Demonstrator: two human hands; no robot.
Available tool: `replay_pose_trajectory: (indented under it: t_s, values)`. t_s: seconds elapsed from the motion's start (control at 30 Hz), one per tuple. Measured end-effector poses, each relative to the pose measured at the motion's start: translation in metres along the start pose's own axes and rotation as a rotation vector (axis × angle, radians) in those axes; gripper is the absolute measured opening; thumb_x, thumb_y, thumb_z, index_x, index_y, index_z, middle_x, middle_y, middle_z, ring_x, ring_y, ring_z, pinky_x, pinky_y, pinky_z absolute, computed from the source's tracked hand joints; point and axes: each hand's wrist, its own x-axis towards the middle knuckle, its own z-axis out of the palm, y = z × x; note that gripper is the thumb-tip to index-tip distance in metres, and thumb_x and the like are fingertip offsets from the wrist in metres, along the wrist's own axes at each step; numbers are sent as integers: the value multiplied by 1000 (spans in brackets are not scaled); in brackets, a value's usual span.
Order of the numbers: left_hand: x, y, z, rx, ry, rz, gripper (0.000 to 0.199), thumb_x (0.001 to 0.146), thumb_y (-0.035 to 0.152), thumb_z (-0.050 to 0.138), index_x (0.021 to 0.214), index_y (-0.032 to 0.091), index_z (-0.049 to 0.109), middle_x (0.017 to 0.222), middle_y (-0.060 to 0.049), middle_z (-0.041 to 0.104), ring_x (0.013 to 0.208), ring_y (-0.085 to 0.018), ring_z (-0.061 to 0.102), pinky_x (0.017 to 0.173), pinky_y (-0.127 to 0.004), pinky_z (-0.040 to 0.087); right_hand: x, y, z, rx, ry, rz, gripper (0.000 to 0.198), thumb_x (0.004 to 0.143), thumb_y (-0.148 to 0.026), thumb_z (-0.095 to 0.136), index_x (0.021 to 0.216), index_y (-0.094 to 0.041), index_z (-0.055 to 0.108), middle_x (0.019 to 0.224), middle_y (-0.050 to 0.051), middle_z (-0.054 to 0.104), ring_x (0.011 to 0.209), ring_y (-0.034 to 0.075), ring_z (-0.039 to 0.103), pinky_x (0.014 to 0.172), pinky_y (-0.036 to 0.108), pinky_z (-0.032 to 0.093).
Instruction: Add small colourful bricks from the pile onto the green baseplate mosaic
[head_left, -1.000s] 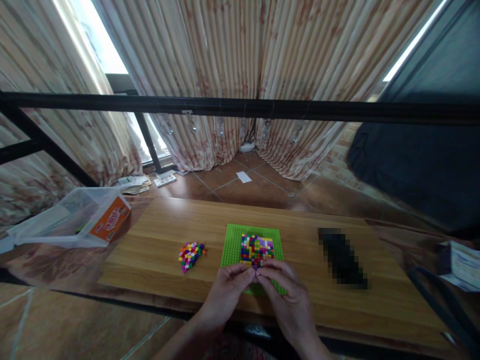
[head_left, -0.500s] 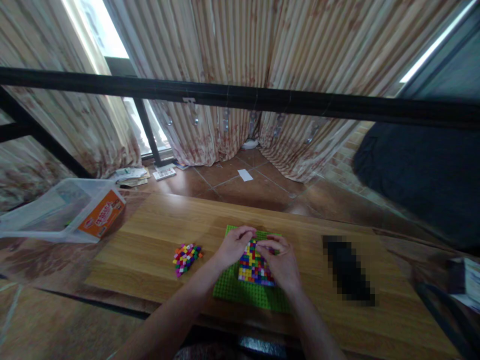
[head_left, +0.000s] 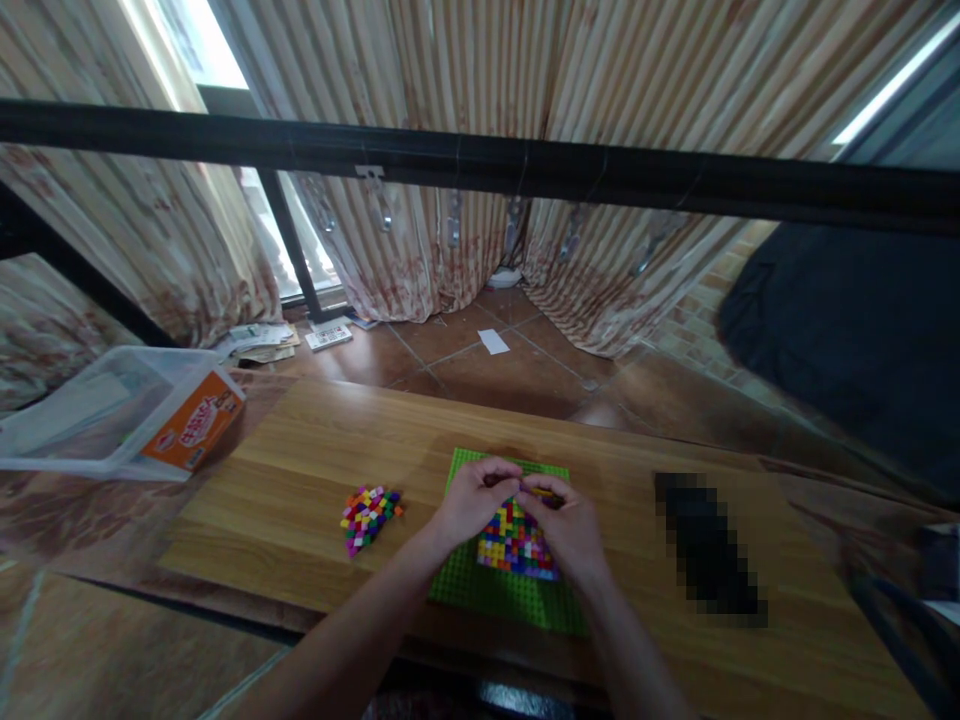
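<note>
A green studded baseplate (head_left: 506, 602) lies on the wooden table in front of me. On it sits a patch of small multicoloured building bricks (head_left: 510, 545) packed side by side. My left hand (head_left: 478, 498) is closed over the patch's far left edge, thumb and fingers drawn together. Meeting it from the other side, my right hand (head_left: 568, 522) is in a pinch, its fingertips almost touching the left ones. Whatever lies between the fingers is too small or covered to name. The far part of the patch is hidden beneath both hands.
Left of the baseplate is a heap of loose bricks (head_left: 370, 518). A clear plastic bin (head_left: 112, 455) with an orange label stands beyond the table's left end. A pixelated dark object (head_left: 709, 550) lies at the right. A black rail (head_left: 480, 165) crosses before the curtains (head_left: 420, 80).
My hands have come closer together over the far part of the brick patch, fingertips now nearly meeting. The camera view has shifted slightly. The loose heap looks the same.
</note>
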Motion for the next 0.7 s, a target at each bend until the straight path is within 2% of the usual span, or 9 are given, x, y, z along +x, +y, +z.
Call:
replay_pose_trajectory:
  t_s: [0.17, 0.4, 0.53, 0.6, 0.7]
  values:
    - [0, 4, 6, -33, 50, -57, 13, 70, 21, 64, 78, 16, 73, 77, -3, 72, 72, -16, 63, 74, -28, 50, -2, -2, 1, -17, -17, 6, 29, 69, -42, 71, 88, -20, 74, 87, 4, 74, 78, 21, 66, 77, 35, 52]
    - [-1, 4, 5, -28, 61, -18, 13, 69, 25, 66, 77, 17, 73, 75, -3, 72, 71, -16, 63, 72, -28, 49, -2, -1, -1, -4, -3, -29, 31, 68, -44, 72, 88, -20, 74, 86, 4, 75, 80, 23, 68, 75, 35, 54]
    - [0, 4, 4, -46, 67, -41, 21, 74, 34, 64, 81, 17, 73, 79, -3, 72, 72, -16, 62, 70, -27, 48, -14, 8, -17, 78, 167, -26, 39, 70, -47, 71, 96, -18, 72, 96, 8, 74, 87, 24, 68, 80, 38, 54]
    - [1, 5, 5, -38, 81, -56, 27, 77, 40, 61, 82, 16, 73, 78, -3, 72, 71, -15, 62, 68, -26, 48, -26, 12, -30, 95, 240, -33, 37, 74, -49, 67, 93, -18, 73, 94, 9, 74, 86, 24, 68, 79, 38, 54]
    - [1, 4, 6, 29, 92, -22, 26, 74, 40, 65, 79, 16, 73, 73, -2, 71, 69, -14, 60, 66, -25, 46, -49, 18, -52, 45, 282, -66, 36, 77, -52, 64, 89, -19, 73, 93, 9, 75, 86, 24, 69, 78, 38, 54]
